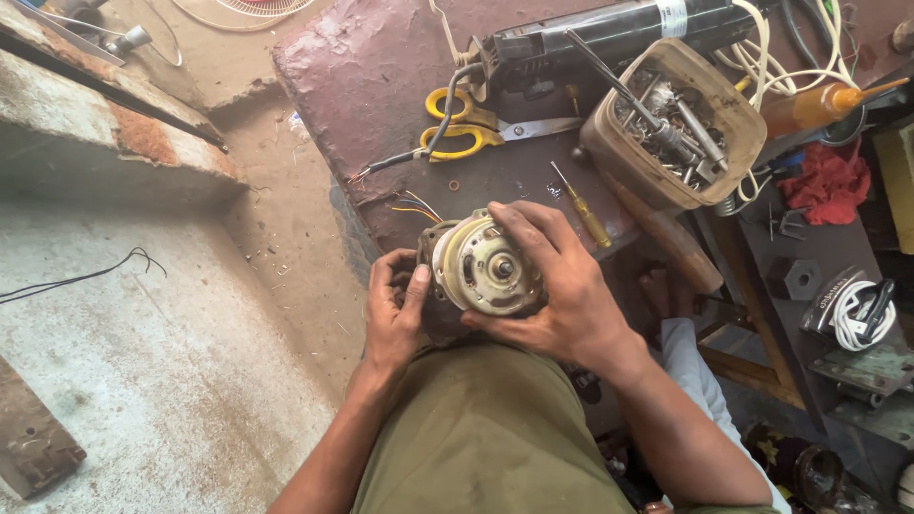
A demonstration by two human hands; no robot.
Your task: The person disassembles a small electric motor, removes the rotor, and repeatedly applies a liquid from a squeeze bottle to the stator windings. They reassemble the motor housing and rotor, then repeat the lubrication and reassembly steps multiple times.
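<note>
The motor [484,266] sits between both hands at the near edge of the bench [381,86], shaft pointing up toward the camera. The right hand [552,295] wraps over its right side; the left hand [395,309] clasps its left side, equally close

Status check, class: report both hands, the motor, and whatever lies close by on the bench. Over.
Left hand and right hand both clamped on the electric motor, shaft end up. Yellow-handled screwdriver and yellow scissors lie just beyond on the bench. Nothing blocking.
</note>
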